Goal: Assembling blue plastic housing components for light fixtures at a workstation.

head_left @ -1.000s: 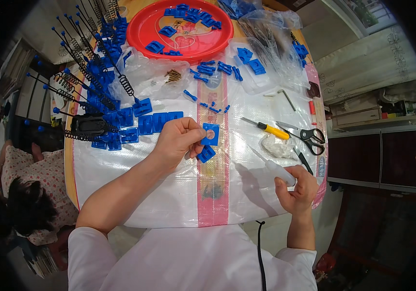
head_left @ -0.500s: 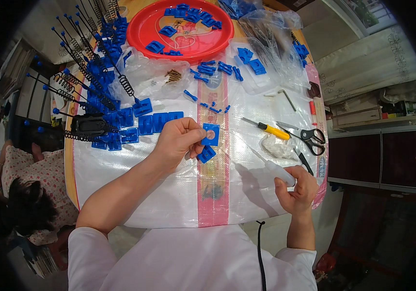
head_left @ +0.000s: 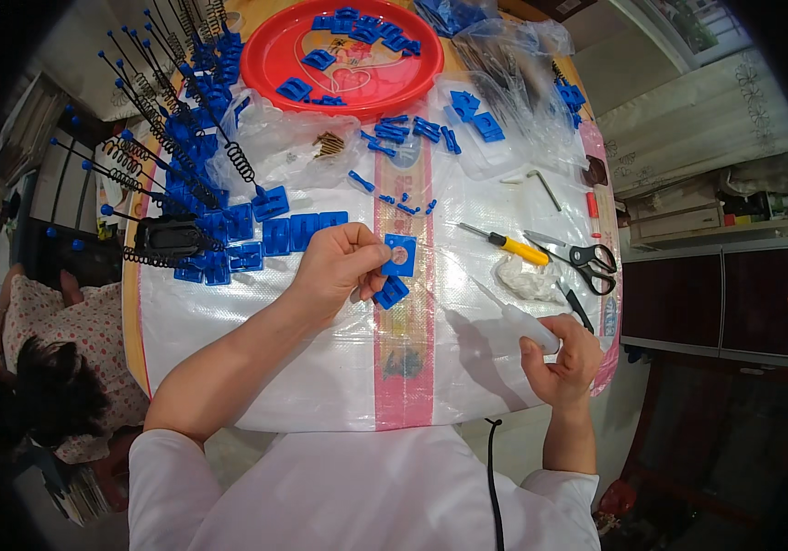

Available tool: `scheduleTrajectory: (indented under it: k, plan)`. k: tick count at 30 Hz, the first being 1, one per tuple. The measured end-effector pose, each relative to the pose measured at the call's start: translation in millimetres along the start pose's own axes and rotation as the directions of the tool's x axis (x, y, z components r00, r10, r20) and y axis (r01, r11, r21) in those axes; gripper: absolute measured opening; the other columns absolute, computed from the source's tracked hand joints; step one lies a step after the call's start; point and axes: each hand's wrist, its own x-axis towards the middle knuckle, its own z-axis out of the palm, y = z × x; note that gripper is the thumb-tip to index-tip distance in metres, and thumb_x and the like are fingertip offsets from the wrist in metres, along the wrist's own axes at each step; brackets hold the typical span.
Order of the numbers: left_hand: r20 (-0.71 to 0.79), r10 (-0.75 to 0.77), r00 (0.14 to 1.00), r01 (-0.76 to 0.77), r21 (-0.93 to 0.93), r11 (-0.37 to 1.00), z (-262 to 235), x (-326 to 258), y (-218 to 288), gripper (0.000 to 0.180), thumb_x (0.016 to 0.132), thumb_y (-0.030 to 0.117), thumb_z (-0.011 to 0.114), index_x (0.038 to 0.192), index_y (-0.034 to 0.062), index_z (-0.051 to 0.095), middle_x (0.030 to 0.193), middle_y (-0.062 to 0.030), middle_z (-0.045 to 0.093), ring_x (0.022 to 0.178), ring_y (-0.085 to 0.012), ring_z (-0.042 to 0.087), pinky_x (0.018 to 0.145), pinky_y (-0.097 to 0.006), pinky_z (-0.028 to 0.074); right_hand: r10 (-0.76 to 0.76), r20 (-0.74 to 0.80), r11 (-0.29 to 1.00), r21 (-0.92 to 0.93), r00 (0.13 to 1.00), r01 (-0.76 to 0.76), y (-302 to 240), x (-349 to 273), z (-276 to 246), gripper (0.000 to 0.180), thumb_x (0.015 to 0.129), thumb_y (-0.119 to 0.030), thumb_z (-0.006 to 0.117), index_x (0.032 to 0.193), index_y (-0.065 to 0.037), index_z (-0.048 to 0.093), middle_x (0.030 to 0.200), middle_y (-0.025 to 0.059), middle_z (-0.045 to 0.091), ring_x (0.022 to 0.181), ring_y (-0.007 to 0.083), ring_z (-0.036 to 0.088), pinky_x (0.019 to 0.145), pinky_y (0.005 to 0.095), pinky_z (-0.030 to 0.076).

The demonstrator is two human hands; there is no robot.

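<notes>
A square blue plastic plate (head_left: 400, 269), with a round opening or recess, was near the middle of the table, held by its left edge between the pinched thumb and fingers of the left hand (head_left: 337, 264). A second blue plastic piece (head_left: 391, 293) showed just below those fingertips; whether they gripped it could not be told

The right hand (head_left: 563, 358), well apart on the near right, was curled round the handle end of a pale-handled screwdriver-like tool (head_left: 530, 327). The tool's long axis slanted far and left, its thin tip aimed roughly toward the plate but well short of it; the plate lay far left of the right hand, with the left hand nearer

Beyond the tool, on the right, lay a yellow-handled screwdriver (head_left: 524, 249), black-handled scissors (head_left: 588, 259) and a hex key (head_left: 548, 191). Blue bases (head_left: 304, 230) lined the left, and a red tray (head_left: 252, 69) stood at the far side
</notes>
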Motion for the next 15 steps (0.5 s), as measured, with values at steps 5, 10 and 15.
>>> scheduleTrajectory:
  k: [5, 10, 15]
  plan:
    - [0.009, -0.011, 1.0, 0.011, 0.016, 1.0, -0.7, -0.3, 2.2, 0.012, 0.09, 0.006, 0.064, 0.081, 0.0008, 0.058, 0.079, -0.0132, 0.067, 0.051, -0.0105, 0.053, 0.042, -0.023, 0.037, 0.015, -0.034, 0.999, 0.038, 0.999, -0.014, 1.7, -1.9, -2.0, 0.021, 0.07, -0.005, 0.077, 0.086, -0.002, 0.064, 0.067, 0.0077, 0.062, 0.051, 0.0173, 0.055, 0.046, 0.0281, 0.04]
    - [0.0, 0.0, 1.0, 0.0, -0.007, 1.0, 0.8, -0.3, 1.1, 0.014, 0.089, 0.01, 0.068, 0.081, 0.0016, 0.06, 0.062, -0.0068, 0.062, 0.047, -0.0087, 0.053, 0.041, -0.022, 0.035, -0.025, -0.035, 0.999, 0.022, 0.999, 0.025, -2.8, 1.9, 1.5, 0.021, 0.07, -0.005, 0.077, 0.087, -0.001, 0.064, 0.067, 0.0081, 0.061, 0.051, 0.0186, 0.055, 0.046, 0.028, 0.041]
    - [0.009, -0.003, 1.0, 0.003, 0.0, 1.0, -1.4, 0.9, -0.8, 0.014, 0.089, 0.01, 0.067, 0.081, 0.0018, 0.059, 0.063, -0.0072, 0.062, 0.047, -0.0089, 0.053, 0.041, -0.022, 0.035, -0.03, 0.008, 0.999, 0.039, 1.0, 0.03, -6.4, 5.6, 7.0, 0.022, 0.07, -0.005, 0.077, 0.088, 0.0, 0.064, 0.069, 0.0097, 0.062, 0.055, 0.0215, 0.059, 0.05, 0.0294, 0.044]
